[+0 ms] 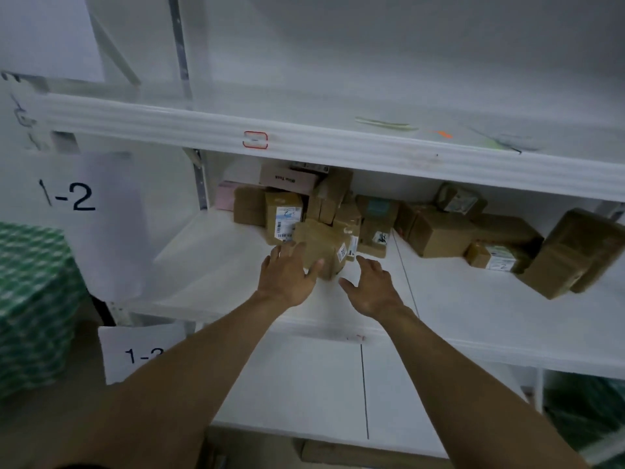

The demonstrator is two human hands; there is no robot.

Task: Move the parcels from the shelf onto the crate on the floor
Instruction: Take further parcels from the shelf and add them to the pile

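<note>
1. Left hand (287,279): fingers (283,250) spread, roughly straight, tips laid on the left side of the front parcel (319,243). Thumb is against its near face. No curl round it.
2. Right hand (372,291): fingers (368,262) spread, thumb out to the left. It sits just beside the same parcel's right corner. Contact: cannot tell.
3. Front parcel: brown taped carton, tilted, barcode label (342,252) on its right face. It stands on the middle shelf (203,265), closest to the shelf's front edge in its cluster.
4. Packed right behind it:
   - carton with white shipping label (284,220)
   - plain brown carton (248,204), left of that
   - pink box (225,194), back left
   - printed pinkish box (287,179), stacked on top
   - carton with teal label (377,211), to the right
5. Further right, same shelf: brown box (439,235), small labelled carton (497,257), and a big tape-wrapped parcel (575,252) leaning at the edge of view.
6. Both forearms are bare and reach in over the lower shelf (304,384).
7. Upper shelf lip (338,143) carries a red "3" mark (255,140).
8. Left of the rack: upper paper sign (67,198) reads "1-2". Lower paper sign (135,353) is partly hidden by the left forearm. Green-and-white patterned bundle (30,299) is at far left.
9. Frame is motion-blurred, so the label text is unreadable.
</note>
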